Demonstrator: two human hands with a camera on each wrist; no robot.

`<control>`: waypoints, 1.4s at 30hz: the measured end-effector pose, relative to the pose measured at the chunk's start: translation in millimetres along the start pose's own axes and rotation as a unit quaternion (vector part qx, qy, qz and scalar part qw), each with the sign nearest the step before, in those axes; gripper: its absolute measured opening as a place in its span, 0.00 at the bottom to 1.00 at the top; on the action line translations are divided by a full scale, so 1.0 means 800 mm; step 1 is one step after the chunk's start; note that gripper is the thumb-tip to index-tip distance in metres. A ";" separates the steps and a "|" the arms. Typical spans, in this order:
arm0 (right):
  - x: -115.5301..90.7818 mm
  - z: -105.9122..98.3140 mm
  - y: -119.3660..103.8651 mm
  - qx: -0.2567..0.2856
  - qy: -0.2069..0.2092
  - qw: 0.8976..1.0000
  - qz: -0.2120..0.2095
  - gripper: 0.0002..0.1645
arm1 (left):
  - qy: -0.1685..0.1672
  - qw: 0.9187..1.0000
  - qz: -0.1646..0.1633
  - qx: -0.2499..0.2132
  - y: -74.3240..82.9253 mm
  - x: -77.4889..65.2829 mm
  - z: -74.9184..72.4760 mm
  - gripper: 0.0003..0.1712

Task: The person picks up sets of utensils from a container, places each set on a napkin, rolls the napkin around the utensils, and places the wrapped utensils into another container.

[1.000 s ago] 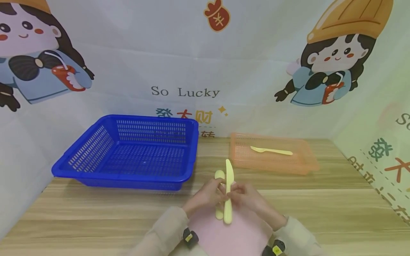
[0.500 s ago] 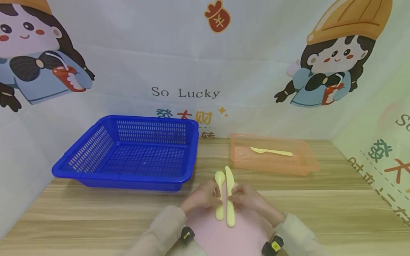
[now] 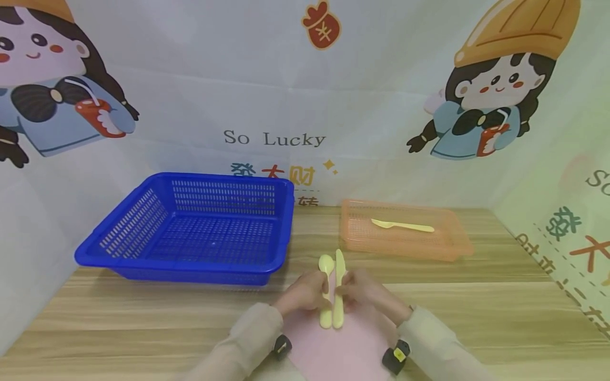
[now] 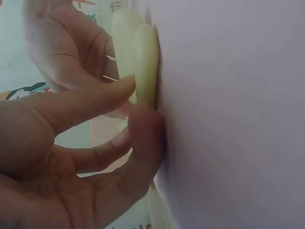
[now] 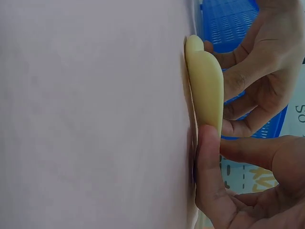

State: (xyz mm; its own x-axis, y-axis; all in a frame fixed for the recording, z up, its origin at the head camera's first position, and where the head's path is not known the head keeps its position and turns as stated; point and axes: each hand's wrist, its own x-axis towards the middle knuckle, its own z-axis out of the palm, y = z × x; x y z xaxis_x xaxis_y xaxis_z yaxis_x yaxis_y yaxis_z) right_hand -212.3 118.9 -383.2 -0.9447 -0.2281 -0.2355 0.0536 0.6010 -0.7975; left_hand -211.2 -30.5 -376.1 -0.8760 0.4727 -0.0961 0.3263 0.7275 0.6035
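In the head view a pale yellow plastic spoon (image 3: 326,264) and a matching knife (image 3: 340,261) lie side by side, bowl and blade pointing away, over a flat pink sheet (image 3: 333,349). My left hand (image 3: 303,290) pinches the spoon between thumb and fingers, its middle hidden. My right hand (image 3: 364,289) pinches the knife near its middle. The left wrist view shows the spoon's handle (image 4: 147,57) in front, close against the sheet. In the right wrist view the knife's handle (image 5: 208,86) is nearest, with the spoon's handle end (image 5: 194,44) just beyond it.
A blue slotted basket (image 3: 183,263) stands at the left on the wooden table (image 3: 143,328). At the back right is a shallow orange basket (image 3: 355,243) holding a yellow fork (image 3: 402,226). A printed white cloth (image 3: 267,69) hangs behind.
The knife, earlier raised and overlapping the left hand's fingers, has come down and then moved left beside the spoon. My right hand moved left with it; the left hand shifted slightly on the spoon.
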 end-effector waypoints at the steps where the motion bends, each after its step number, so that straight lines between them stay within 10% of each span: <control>1: 0.001 0.000 0.000 -0.003 -0.001 1.000 -0.003 0.05 | -0.001 1.000 0.000 -0.001 0.000 0.000 0.000 0.13; 42: 0.000 0.002 -0.017 -0.113 0.005 0.993 -0.036 0.09 | -0.031 0.999 -0.010 0.015 0.007 0.006 -0.003 0.15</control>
State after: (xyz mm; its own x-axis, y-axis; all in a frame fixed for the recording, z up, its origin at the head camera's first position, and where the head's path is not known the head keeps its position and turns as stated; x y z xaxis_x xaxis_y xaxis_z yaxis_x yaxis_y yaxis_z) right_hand -212.3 109.9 -373.2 -0.9464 -0.2708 -0.1762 -0.0875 0.7399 -0.6670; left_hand -214.8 -25.5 -371.1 -0.8588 0.4874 -0.1574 0.3207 0.7514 0.5767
